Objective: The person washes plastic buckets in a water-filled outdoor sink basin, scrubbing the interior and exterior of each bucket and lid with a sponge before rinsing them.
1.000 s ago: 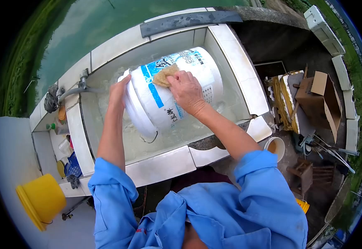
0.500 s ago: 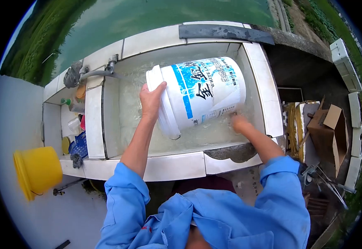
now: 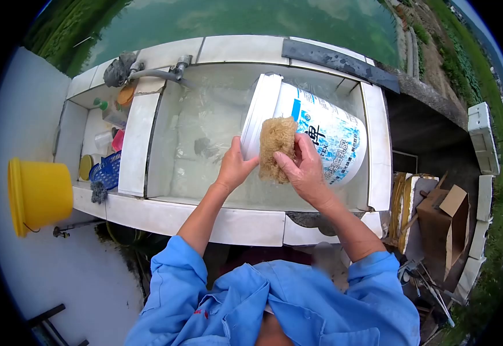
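Note:
A white bucket (image 3: pixel 335 138) with blue and black print lies on its side in the water of a tiled basin (image 3: pixel 234 226). My right hand (image 3: pixel 304 167) grips a tan, fibrous scrubbing pad (image 3: pixel 277 144) between thumb and fingers, in front of the bucket's rim end. My left hand (image 3: pixel 237 166) is at the bucket's rim, thumb and fingers apart, the thumb pointing toward the pad. Whether its fingertips press on the rim is hard to tell.
A grey pipe (image 3: pixel 153 74) reaches over the basin's left end. The side compartment holds a blue basket (image 3: pixel 106 171) and bottles. A yellow bucket (image 3: pixel 41 190) hangs at far left. At right are a cardboard box (image 3: pixel 439 230) and a dark slab (image 3: pixel 341 63) on the rear edge.
The bucket has turned, showing different print, and shifted right in view. My right hand has come up from the bucket's lower right side to its rim end with the pad. The view has shifted.

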Demonstrator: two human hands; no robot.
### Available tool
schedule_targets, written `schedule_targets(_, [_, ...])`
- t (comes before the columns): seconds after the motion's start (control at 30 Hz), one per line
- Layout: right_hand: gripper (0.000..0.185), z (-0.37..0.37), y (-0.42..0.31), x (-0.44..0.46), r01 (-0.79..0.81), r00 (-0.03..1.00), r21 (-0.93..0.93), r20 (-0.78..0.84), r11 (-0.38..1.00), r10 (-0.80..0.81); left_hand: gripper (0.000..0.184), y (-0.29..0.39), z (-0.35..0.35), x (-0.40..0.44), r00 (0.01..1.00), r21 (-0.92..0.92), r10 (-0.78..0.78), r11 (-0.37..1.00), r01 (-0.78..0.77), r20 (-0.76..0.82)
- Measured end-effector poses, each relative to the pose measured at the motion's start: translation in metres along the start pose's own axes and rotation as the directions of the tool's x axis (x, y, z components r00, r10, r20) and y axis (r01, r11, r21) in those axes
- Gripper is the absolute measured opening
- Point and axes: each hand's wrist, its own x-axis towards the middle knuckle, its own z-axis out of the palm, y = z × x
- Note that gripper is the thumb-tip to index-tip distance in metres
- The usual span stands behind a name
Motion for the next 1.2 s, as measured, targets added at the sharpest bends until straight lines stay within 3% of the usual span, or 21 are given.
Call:
schedule_targets(0.03, [0.034, 0.012, 0.0, 0.013, 0.23, 0.967, -0.37, -0.02, 0.9, -0.256, 0.052, -0.002, 0.004, -0.003, 1.0, -0.001, 0.004, 1.0, -0.004, 0.003])
schedule_targets(0.1, [0.035, 0.037, 0.018, 0.041, 0.387, 0.909, -0.583, 0.111, 0.715, -0.402, 0.051, -0.01, 0.013, -0.01, 0.989, -0.044, 0.142, 0.989, -0.144, -0.05])
schedule_targets(0.17, [0.035, 0.047, 0.026, 0.064, 0.388, 0.899, -0.699, 0.141, 0.601, -0.416, 0.053, -0.012, 0.014, -0.016, 0.994, 0.038, 0.098, 0.995, -0.096, -0.05])
schedule_targets(0.23, [0.029, 0.049, 0.026, 0.105, 0.266, 0.934, -0.748, 0.043, 0.609, -0.355, 0.053, -0.023, 0.017, -0.026, 0.994, 0.172, 0.085, 0.983, -0.072, -0.068])
schedule_targets(0.3, [0.022, 0.047, 0.041, 0.164, 0.046, 0.989, -0.768, -0.056, 0.638, -0.138, 0.053, -0.043, 0.025, -0.037, 0.993, 0.207, 0.107, 0.974, -0.094, -0.051])
schedule_targets(0.37, [0.02, 0.048, 0.041, 0.197, -0.114, 0.987, -0.812, -0.025, 0.572, 0.161, 0.053, -0.047, 0.024, -0.038, 0.991, 0.245, 0.136, 0.961, -0.13, -0.009])
schedule_targets(0.4, [0.02, 0.051, 0.048, 0.2, -0.107, 0.986, -0.813, -0.014, 0.572, 0.164, 0.054, -0.039, 0.02, -0.036, 0.991, 0.242, 0.134, 0.962, -0.123, -0.027])
schedule_targets(0.5, [0.025, 0.059, 0.058, 0.2, -0.026, 1.0, -0.803, -0.023, 0.595, 0.013, 0.055, -0.033, 0.018, -0.034, 0.996, 0.255, 0.086, 0.964, -0.074, -0.036])
schedule_targets(0.57, [0.022, 0.053, 0.05, 0.166, -0.023, 0.989, -0.678, -0.121, 0.735, -0.08, 0.056, -0.033, 0.017, -0.031, 0.998, 0.268, 0.06, 0.962, -0.06, 0.01])
schedule_targets(0.63, [0.02, 0.048, 0.047, 0.11, 0.088, 0.931, -0.537, -0.255, 0.839, -0.261, 0.056, -0.037, 0.018, -0.032, 0.99, 0.294, 0.144, 0.946, -0.134, -0.009])
schedule_targets(0.7, [0.02, 0.042, 0.045, 0.053, 0.065, 0.928, -0.434, -0.305, 0.899, -0.214, 0.056, -0.036, 0.011, -0.024, 0.989, 0.256, 0.143, 0.956, -0.145, 0.026])
schedule_targets(0.73, [0.02, 0.035, 0.048, 0.048, 0.061, 0.928, -0.44, -0.306, 0.896, -0.213, 0.056, -0.035, 0.009, -0.02, 0.989, 0.238, 0.139, 0.96, -0.146, 0.048])
schedule_targets(0.8, [0.022, 0.022, 0.055, 0.038, 0.069, 0.925, -0.639, -0.247, 0.766, -0.29, 0.056, -0.039, 0.009, -0.021, 0.987, 0.254, 0.147, 0.954, -0.16, 0.067])
schedule_targets(0.87, [0.021, 0.011, 0.066, 0.081, 0.057, 0.906, -0.659, -0.281, 0.75, -0.316, 0.056, -0.044, 0.014, -0.027, 0.983, 0.274, 0.151, 0.946, -0.173, 0.101])
schedule_targets(0.97, [0.023, 0.013, 0.087, 0.136, -0.12, 0.885, -0.615, -0.422, 0.78, -0.197, 0.056, -0.044, 0.018, -0.028, 0.985, 0.254, 0.152, 0.953, -0.167, 0.078])
schedule_targets(1.03, [0.026, 0.015, 0.083, 0.14, -0.007, 0.965, -0.723, -0.186, 0.69, -0.185, 0.054, -0.038, 0.014, -0.026, 0.986, 0.273, 0.134, 0.949, -0.156, 0.097])
schedule_targets(1.1, [0.036, 0.023, 0.077, 0.105, 0.176, 0.926, -0.702, -0.12, 0.691, -0.358, 0.054, -0.027, 0.009, -0.024, 0.989, 0.285, 0.086, 0.952, -0.116, 0.117])
schedule_targets(1.13, [0.039, 0.03, 0.069, 0.08, 0.19, 0.909, -0.7, -0.138, 0.688, -0.392, 0.053, -0.021, 0.008, -0.023, 0.991, 0.292, 0.025, 0.954, -0.064, 0.134])
schedule_targets(1.2, [0.044, 0.047, 0.057, 0.022, 0.202, 0.894, -0.713, -0.145, 0.672, -0.424, 0.053, -0.013, 0.0, -0.014, 0.983, 0.248, 0.055, 0.964, -0.098, 0.177])
